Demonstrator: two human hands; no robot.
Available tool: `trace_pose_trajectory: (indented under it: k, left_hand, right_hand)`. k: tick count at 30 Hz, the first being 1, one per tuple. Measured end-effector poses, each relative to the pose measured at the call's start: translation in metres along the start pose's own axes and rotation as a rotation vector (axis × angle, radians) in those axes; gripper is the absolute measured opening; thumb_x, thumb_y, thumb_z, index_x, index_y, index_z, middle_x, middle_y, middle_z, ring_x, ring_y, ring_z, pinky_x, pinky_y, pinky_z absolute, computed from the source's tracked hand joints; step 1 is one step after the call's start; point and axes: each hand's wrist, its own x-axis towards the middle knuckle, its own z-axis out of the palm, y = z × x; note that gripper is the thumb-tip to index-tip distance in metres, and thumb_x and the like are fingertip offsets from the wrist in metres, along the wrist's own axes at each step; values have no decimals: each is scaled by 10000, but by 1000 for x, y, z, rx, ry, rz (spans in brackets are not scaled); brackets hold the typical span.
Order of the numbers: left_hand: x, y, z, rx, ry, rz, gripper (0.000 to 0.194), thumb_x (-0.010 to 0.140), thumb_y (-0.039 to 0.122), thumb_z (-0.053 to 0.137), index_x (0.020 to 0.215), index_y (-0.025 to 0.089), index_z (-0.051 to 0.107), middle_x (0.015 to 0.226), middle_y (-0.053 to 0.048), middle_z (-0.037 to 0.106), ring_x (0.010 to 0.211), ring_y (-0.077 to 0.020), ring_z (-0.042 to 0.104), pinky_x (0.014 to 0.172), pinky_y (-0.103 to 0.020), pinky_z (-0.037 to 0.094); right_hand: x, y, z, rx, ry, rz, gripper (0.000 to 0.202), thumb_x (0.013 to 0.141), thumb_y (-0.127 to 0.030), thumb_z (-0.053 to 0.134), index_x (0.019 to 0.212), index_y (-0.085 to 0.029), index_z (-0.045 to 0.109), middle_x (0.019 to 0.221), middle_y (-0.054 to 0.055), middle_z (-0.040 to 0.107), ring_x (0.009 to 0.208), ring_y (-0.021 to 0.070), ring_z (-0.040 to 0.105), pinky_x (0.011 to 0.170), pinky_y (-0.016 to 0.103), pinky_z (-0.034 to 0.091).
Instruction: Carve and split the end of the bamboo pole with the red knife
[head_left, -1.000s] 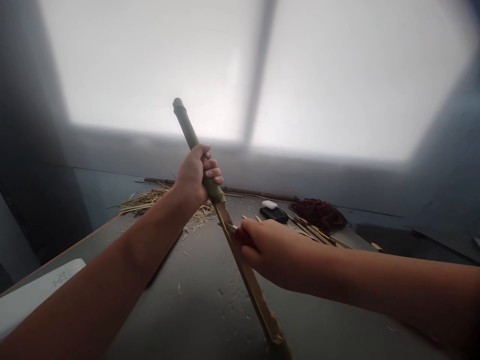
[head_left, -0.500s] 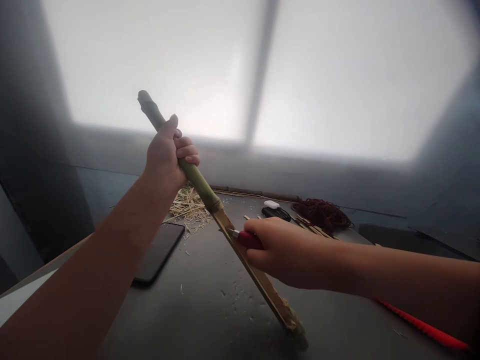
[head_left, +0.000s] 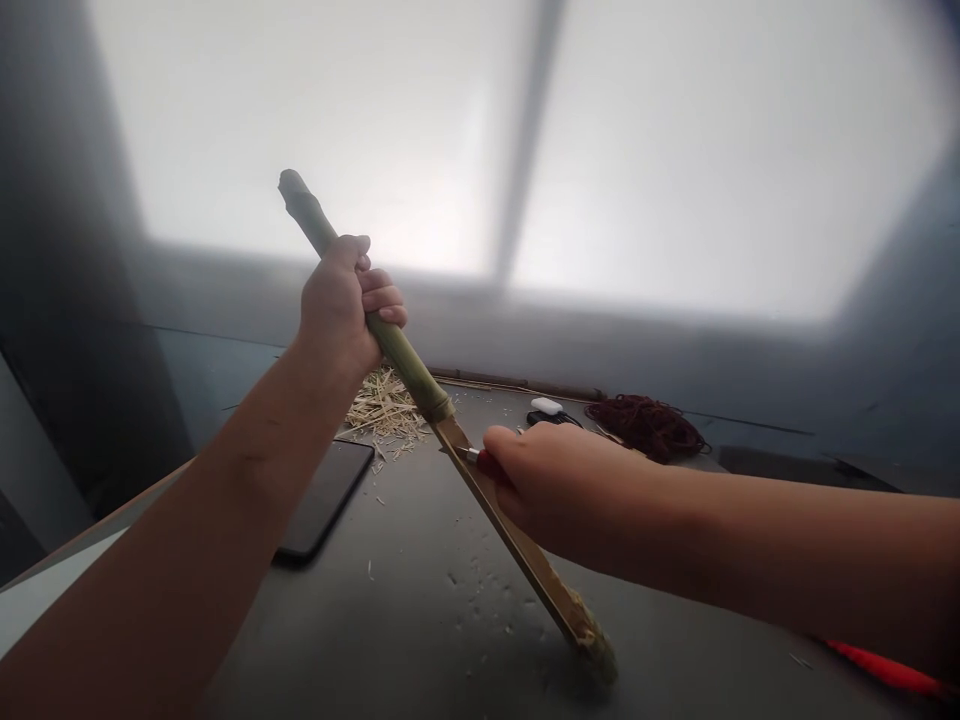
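A green bamboo stalk (head_left: 411,372) slants from upper left down to the lower right, its lower part split open into a hollow trough. My left hand (head_left: 349,298) is wrapped round the upper, uncut part. In my right hand (head_left: 536,480) is a red-handled knife (head_left: 487,464), most of its handle hidden by the fingers. The knife's metal end meets the inside of the trough, just below the node where the opening starts. The stalk's ragged lower end is at the table (head_left: 420,610).
Pale shavings (head_left: 384,408) lie in a pile behind a dark tablet-like device (head_left: 328,500). Further back are a thin dark pole (head_left: 525,385), a white case (head_left: 546,406) and a dark red cord bundle (head_left: 646,426). Something red (head_left: 885,668) shows at lower right.
My right hand and the knife have moved slightly up and to the left, nearer the node. My left hand and the stalk's upper part have shifted slightly to the right.
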Motion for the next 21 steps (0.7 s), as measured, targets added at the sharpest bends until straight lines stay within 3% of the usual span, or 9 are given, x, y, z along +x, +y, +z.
trace_pose_trajectory:
  k: [4,8,15,21]
  left_hand:
    - [0,0,0,-8,4,0,204,757,274,707,804,285,509,393,74,322,340,-84,307,376,-243,235]
    - [0,0,-1,-3,-9,-7,212,765,294,706,789,278,497,392,79,298,333,-73,297,372,-237,219]
    - [-3,2,2,-57,25,-11,311,762,225,711,681,248,412,402,81,311,335,-60,278,372,-230,221]
    - [2,2,-4,-63,-16,-35,300,792,237,691,677,244,414,398,79,343,325,-66,313,354,-231,229]
  right_hand:
    - [0,-2,0,-99,-8,-4,85,868,-228,506,877,-217,590,577,19,585,468,202,585,413,249,337]
    - [-3,-6,-6,-162,-72,8,218,817,-118,564,1023,-179,598,619,49,646,589,233,681,514,273,442]
    - [-6,-9,-10,-189,-86,-3,302,815,-111,585,1114,-158,576,705,92,709,681,253,719,577,296,492]
    - [-6,-9,-11,-241,-85,-31,310,814,-113,586,1122,-151,573,702,86,707,669,240,718,549,270,477]
